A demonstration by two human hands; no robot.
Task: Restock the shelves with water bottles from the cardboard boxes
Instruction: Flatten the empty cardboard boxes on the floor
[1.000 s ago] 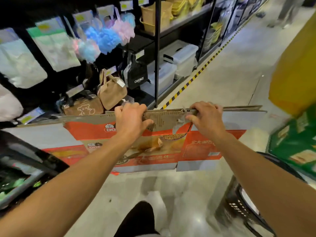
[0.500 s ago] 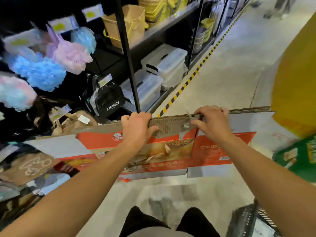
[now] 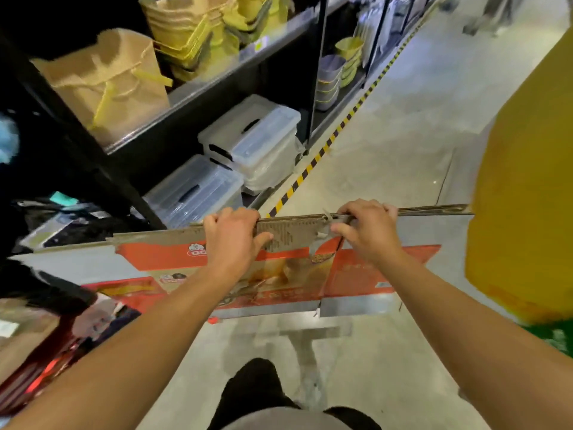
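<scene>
A flattened orange-and-grey printed cardboard box (image 3: 356, 274) was held upright across the middle of the frame, above the grey concrete aisle floor (image 3: 387, 156). Its top edge was gripped by the left hand (image 3: 232, 240) and the right hand (image 3: 369, 231), fingers curled over the far side and thumbs on the near face. No water bottles could be seen. The panel was judged light and fairly stiff, yet prone to bending at its creases, so a hold near the centre of the top edge seemed sound. Black metal shelving (image 3: 217, 91) with clear lidded plastic tubs (image 3: 257, 141) stood close at the left; a blurred yellow surface (image 3: 527, 197) crowded the right. Open room lay ahead, toward the upper right.
</scene>
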